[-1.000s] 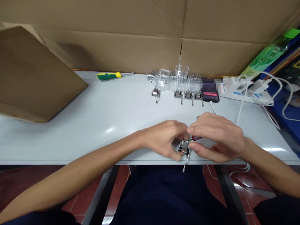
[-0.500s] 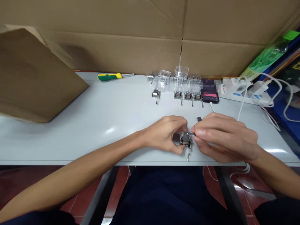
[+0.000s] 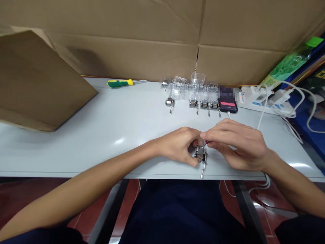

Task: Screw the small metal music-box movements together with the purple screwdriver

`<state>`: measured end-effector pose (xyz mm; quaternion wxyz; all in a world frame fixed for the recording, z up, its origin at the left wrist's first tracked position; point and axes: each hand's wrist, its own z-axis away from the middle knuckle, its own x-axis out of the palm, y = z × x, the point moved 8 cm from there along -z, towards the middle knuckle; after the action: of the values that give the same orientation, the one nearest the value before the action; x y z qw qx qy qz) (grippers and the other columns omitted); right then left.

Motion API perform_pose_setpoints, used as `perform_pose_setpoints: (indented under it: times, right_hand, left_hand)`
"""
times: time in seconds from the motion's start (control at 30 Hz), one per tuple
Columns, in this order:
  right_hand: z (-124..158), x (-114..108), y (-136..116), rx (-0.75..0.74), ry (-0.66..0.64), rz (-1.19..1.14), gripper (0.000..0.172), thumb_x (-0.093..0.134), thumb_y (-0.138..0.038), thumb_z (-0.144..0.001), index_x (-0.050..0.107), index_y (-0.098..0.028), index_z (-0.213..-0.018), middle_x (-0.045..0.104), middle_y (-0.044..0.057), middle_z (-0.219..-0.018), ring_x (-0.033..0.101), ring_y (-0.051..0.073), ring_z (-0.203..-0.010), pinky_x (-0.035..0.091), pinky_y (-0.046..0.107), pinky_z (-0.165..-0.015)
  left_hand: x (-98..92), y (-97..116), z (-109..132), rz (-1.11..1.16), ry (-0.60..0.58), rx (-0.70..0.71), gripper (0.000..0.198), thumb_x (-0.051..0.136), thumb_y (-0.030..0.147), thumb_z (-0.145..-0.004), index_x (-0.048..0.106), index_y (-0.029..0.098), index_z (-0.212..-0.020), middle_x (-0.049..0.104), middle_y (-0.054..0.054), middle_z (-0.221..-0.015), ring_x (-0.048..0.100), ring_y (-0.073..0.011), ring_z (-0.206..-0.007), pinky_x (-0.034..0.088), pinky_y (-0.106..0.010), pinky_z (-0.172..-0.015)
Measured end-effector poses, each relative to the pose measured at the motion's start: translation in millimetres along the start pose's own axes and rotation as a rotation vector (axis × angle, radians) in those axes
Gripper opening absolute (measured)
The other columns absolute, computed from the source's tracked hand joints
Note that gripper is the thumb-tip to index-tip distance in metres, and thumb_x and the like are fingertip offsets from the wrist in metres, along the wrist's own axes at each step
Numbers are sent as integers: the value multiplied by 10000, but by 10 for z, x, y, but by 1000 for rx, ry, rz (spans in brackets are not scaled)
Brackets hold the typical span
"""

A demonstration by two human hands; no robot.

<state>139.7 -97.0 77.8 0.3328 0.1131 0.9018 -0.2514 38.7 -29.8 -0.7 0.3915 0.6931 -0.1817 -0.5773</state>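
My left hand (image 3: 180, 145) grips a small metal music-box mechanism (image 3: 200, 156) near the table's front edge; its crank handle hangs down toward me. My right hand (image 3: 235, 144) pinches a small red-handled screwdriver (image 3: 206, 143), whose tip rests on the top of the mechanism. Both hands are closed and nearly touch above the part.
On the grey table (image 3: 106, 135), several more mechanisms (image 3: 203, 105) and clear plastic boxes (image 3: 193, 88) stand at the back. A phone (image 3: 228, 101), a power strip with white cables (image 3: 266, 98), a yellow-green screwdriver (image 3: 119, 82) and a cardboard flap (image 3: 38, 84) lie around.
The right hand has lifted slightly and brought the screwdriver tip onto the mechanism's top. The mechanism has shifted a little between my fingers.
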Motion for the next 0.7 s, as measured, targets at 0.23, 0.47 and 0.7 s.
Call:
perform_pose_setpoints:
  times: [0.23, 0.47, 0.7]
  right_hand:
    - [-55, -33, 42, 95, -36, 14, 480, 623, 18, -909, 617, -193, -1340, 748, 45, -1047, 693, 163, -903, 574, 342, -805]
    - [-45, -49, 50, 92, -7, 184, 375, 642, -6, -914, 608, -196, -1236, 734, 32, -1005, 666, 153, -840, 558, 329, -802]
    - [-66, -63, 33, 90, 13, 164, 334, 678, -21, -902, 615, -195, -1180, 733, 21, -960, 670, 147, -818, 558, 320, -773]
  left_hand:
    - [-8, -18, 9, -31, 2, 12, 284, 759, 311, -664, 582, 182, -845, 533, 34, -747, 459, -101, -619, 376, -267, -582]
    - [-2, -30, 21, -13, -14, 15, 288, 773, 297, -682, 607, 176, -883, 555, 32, -757, 493, -108, -642, 400, -265, -619]
    - [-11, -42, 24, 12, -44, -14, 291, 783, 280, -696, 628, 169, -915, 572, 24, -789, 519, -113, -678, 414, -259, -641]
